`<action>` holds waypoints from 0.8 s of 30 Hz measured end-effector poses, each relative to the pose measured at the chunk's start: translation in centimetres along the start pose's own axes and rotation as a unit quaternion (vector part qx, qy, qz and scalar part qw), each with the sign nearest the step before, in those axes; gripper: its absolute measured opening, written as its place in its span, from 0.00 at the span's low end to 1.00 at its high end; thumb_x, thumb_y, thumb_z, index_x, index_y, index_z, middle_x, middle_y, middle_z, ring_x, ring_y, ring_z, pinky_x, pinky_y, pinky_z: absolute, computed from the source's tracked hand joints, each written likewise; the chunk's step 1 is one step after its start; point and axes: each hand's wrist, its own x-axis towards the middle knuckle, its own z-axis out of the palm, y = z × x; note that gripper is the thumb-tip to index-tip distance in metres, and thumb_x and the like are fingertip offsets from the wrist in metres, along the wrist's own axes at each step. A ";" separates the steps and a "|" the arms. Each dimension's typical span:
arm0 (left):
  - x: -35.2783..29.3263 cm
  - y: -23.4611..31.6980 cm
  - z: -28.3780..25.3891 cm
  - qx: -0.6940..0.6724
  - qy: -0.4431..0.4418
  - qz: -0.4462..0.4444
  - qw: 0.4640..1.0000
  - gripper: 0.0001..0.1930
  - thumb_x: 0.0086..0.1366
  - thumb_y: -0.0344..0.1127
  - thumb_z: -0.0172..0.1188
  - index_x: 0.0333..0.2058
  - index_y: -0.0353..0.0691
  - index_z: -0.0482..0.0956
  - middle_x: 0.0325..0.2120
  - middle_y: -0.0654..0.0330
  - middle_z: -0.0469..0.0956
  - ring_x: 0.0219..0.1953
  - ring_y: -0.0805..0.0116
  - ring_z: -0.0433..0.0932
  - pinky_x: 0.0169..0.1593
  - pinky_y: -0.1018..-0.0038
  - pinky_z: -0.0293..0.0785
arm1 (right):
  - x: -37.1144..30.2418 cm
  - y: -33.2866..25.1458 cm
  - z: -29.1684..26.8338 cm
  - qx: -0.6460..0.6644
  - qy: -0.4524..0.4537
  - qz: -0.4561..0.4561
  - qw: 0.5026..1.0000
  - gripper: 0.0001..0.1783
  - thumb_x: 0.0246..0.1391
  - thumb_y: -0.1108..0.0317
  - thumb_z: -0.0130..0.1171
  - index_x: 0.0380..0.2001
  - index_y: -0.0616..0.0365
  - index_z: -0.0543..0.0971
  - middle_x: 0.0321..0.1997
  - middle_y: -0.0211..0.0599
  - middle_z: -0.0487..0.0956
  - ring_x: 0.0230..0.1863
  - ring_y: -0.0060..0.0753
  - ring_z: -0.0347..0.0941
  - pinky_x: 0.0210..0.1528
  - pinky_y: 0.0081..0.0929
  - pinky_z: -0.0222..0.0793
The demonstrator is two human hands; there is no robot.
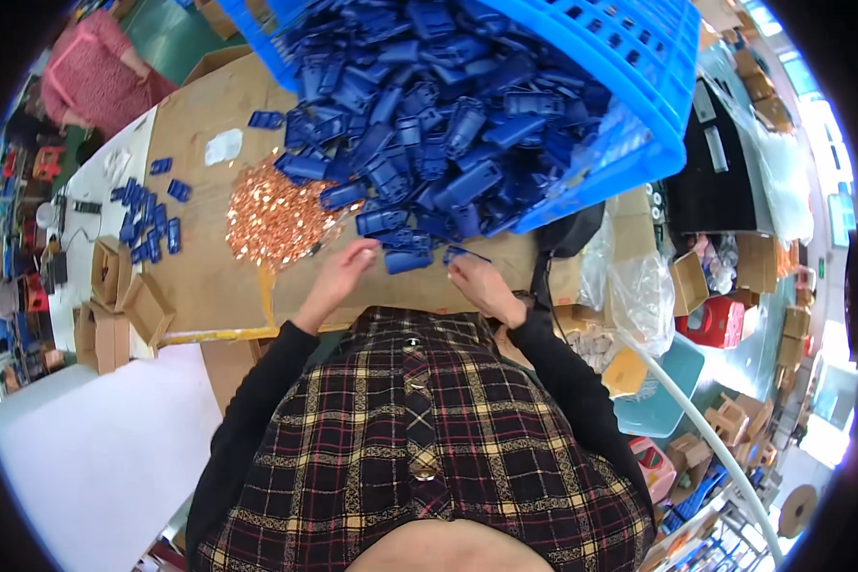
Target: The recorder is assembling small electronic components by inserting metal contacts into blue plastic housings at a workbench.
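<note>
Several dark blue moulded plastic shells (429, 143) spill from a tipped blue crate (639, 105) onto the cardboard-covered table in front of me. My right hand (486, 286) is closed on one blue plastic shell (459, 255) at the near edge of the heap. To its left, my left hand (343, 275) has thumb and fingers pinched together just above the table; whatever is between the fingertips is too small to make out. Beside it lies a pile of small shiny copper-coloured metal pieces (281, 214).
Several more blue shells (150, 214) are grouped on the left of the table, near open cardboard boxes (114, 310). A person in pink (100, 71) is at the far left. On the right are clear plastic bags (643, 296), a teal tub (663, 381) and a pale pole (705, 429).
</note>
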 end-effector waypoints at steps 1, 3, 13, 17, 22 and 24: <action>-1.2 -1.3 -1.6 -0.011 0.044 -0.020 0.999 0.15 0.64 0.36 0.47 0.46 0.35 0.70 0.37 0.60 0.74 0.39 0.72 0.73 0.45 0.75 0.70 | 1.3 0.4 1.2 0.022 0.019 -0.005 1.000 0.05 0.46 0.70 0.50 0.26 0.61 0.70 0.26 0.45 0.71 0.33 0.49 0.69 0.35 0.39 0.64; -3.6 -3.8 -3.7 -0.045 0.095 -0.034 0.994 0.15 0.64 0.37 0.47 0.45 0.34 0.70 0.37 0.60 0.74 0.38 0.73 0.73 0.44 0.76 0.70 | 3.8 0.9 3.7 0.042 0.032 -0.015 0.998 0.05 0.46 0.71 0.50 0.27 0.61 0.70 0.28 0.45 0.71 0.34 0.48 0.68 0.35 0.39 0.63; -1.9 -7.1 -3.1 0.191 0.206 0.048 0.959 0.12 0.60 0.37 0.49 0.38 0.36 0.74 0.30 0.47 0.75 0.34 0.51 0.74 0.39 0.64 0.69 | 7.4 0.9 8.5 -0.004 0.136 0.023 0.990 0.05 0.47 0.74 0.49 0.28 0.62 0.71 0.30 0.47 0.73 0.33 0.49 0.70 0.34 0.36 0.65; 4.6 -6.5 -2.2 0.295 0.243 0.207 0.901 0.11 0.53 0.36 0.56 0.34 0.37 0.74 0.30 0.51 0.74 0.36 0.51 0.71 0.38 0.62 0.67 | 6.1 0.0 9.5 -0.013 0.007 0.017 1.000 0.05 0.46 0.72 0.49 0.27 0.62 0.71 0.29 0.47 0.73 0.33 0.48 0.71 0.34 0.36 0.66; 7.7 -3.6 -1.8 0.521 0.144 0.168 0.824 0.21 0.42 0.41 0.65 0.36 0.43 0.72 0.32 0.58 0.75 0.39 0.59 0.70 0.41 0.63 0.62 | 7.6 -0.9 12.8 -0.039 -0.029 -0.037 0.998 0.07 0.45 0.71 0.49 0.29 0.62 0.72 0.32 0.48 0.74 0.36 0.49 0.71 0.37 0.38 0.66; 8.4 -3.3 -1.8 0.530 0.110 0.163 0.825 0.19 0.43 0.41 0.65 0.35 0.42 0.73 0.31 0.58 0.75 0.38 0.58 0.71 0.40 0.63 0.64 | 8.7 -1.3 14.2 -0.004 -0.001 -0.035 0.999 0.07 0.45 0.72 0.49 0.29 0.62 0.72 0.31 0.49 0.73 0.36 0.50 0.70 0.38 0.39 0.66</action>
